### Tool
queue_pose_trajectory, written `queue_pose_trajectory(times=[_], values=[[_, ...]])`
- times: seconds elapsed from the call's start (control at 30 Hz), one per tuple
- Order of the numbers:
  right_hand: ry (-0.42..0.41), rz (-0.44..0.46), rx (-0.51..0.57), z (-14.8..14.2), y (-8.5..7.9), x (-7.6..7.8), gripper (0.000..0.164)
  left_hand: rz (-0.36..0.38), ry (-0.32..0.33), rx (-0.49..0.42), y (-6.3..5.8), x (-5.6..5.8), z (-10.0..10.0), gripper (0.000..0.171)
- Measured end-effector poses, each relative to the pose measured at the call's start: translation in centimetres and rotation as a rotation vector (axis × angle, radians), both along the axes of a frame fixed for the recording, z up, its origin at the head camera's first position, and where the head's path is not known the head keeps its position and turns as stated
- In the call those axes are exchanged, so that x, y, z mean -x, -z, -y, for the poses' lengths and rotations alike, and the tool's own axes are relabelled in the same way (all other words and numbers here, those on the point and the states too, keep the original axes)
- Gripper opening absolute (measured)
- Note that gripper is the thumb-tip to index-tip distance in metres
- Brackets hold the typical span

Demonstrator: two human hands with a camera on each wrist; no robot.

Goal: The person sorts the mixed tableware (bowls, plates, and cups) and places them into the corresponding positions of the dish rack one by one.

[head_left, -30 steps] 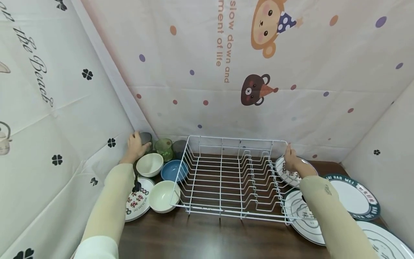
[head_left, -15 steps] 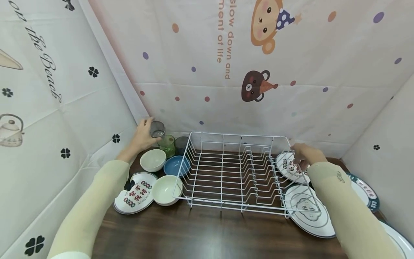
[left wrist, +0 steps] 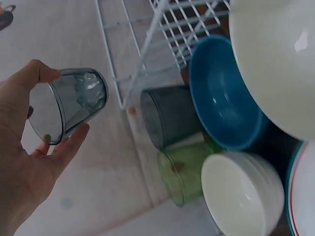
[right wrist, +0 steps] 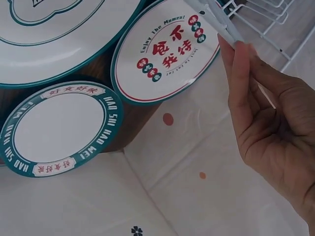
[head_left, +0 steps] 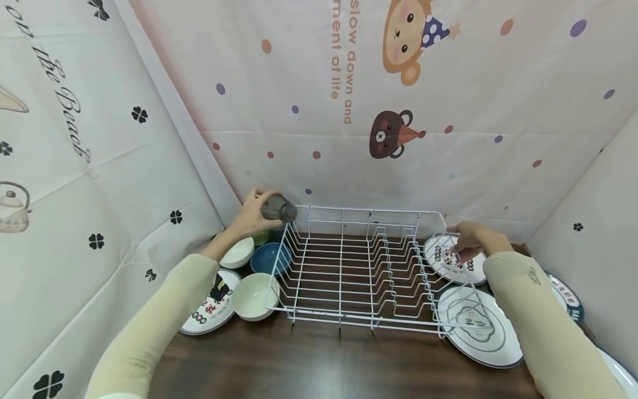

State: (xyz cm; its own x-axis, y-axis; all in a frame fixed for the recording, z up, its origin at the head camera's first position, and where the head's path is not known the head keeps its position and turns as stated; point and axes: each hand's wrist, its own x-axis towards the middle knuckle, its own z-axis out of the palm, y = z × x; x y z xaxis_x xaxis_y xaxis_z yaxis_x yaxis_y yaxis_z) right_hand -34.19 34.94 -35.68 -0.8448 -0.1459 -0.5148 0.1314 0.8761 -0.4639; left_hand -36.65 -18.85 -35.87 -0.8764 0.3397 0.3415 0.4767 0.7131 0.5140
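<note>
My left hand [head_left: 251, 216] grips a clear grey drinking glass [head_left: 278, 208] above the back left corner of the white wire dish rack [head_left: 340, 266]. The glass lies tilted on its side in the air, its mouth toward the palm and its base to the right. In the left wrist view, the thumb presses one side of the glass [left wrist: 81, 98] and the fingers the other. Below it stand a second grey glass [left wrist: 170, 115] and a green glass [left wrist: 184, 172]. My right hand [head_left: 476, 241] pinches the rack's right rim [right wrist: 221, 22] between thumb and fingertips.
Left of the rack are a blue bowl [head_left: 271, 259], white bowls [head_left: 238, 253], a pale green bowl [head_left: 253, 297] and printed plates [head_left: 211, 316]. Several plates lie on the right, including a large white one [head_left: 480, 324] partly under the rack. Printed cloth [head_left: 279, 100] walls the back and sides.
My left hand has lifted the grey glass from the back left corner, carried it right and tipped it sideways toward the rack. My right hand stays at the rack's right side.
</note>
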Motion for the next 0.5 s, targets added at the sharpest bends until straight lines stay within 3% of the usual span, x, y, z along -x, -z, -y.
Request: queue_pose_trajectory(times=[0.23,0.5], values=[[0.051,-0.012,0.031,0.7,0.4,-0.4,0.078,-0.005,0.151,-0.098,0.5,-0.4,-3.3,0.076],[0.091,-0.045,0.004,1.6,1.5,-0.7,0.074,0.03,0.267,-0.098,1.5,-0.6,-6.0,0.076]])
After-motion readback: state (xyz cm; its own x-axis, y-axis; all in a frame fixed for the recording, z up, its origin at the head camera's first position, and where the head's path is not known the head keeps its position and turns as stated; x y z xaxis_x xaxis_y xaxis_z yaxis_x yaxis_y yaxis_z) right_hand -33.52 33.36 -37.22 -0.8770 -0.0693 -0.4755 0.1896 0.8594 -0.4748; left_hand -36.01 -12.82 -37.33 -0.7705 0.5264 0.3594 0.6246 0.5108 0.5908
